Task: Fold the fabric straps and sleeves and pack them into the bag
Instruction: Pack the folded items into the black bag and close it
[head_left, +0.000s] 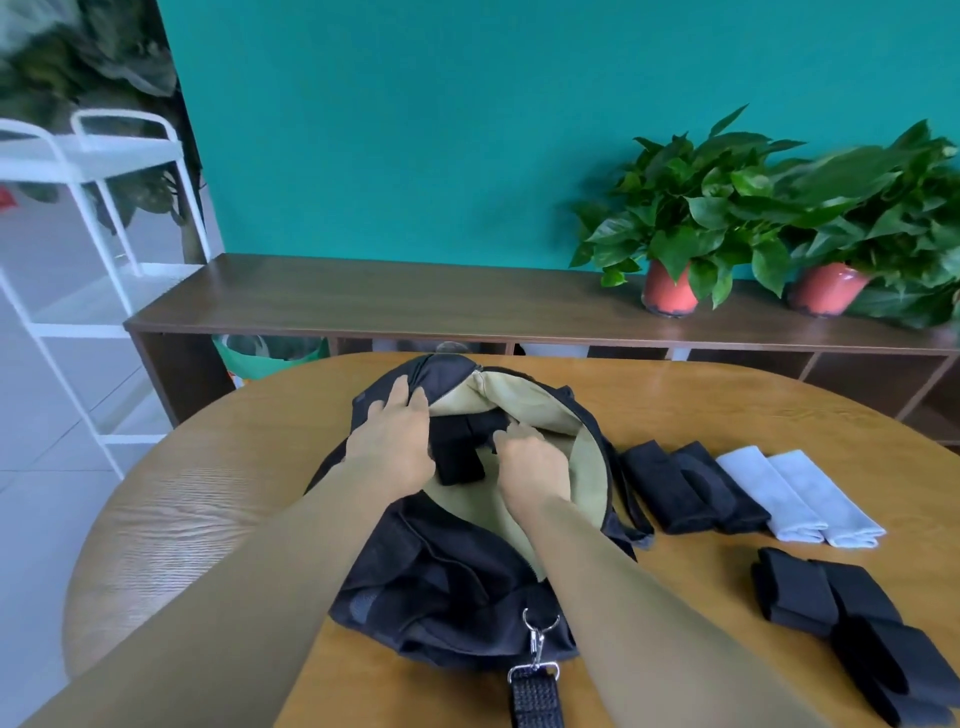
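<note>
A black bag (447, 587) with a tan lining lies unzipped in the middle of the round wooden table (218, 519). My left hand (392, 436) rests flat on the bag's upper flap and holds it back. My right hand (530, 465) is inside the opening, fingers on a folded black strap (457, 452) that lies in the bag. To the right of the bag lie two folded black sleeves (685, 486), two folded white sleeves (800, 496) and a pile of folded black straps (852, 623).
The bag's shoulder strap with a metal clip (535, 660) hangs toward the table's near edge. Behind the table runs a low wooden shelf (415, 301) carrying two potted plants (680, 218). A white metal rack (88, 260) stands at the left.
</note>
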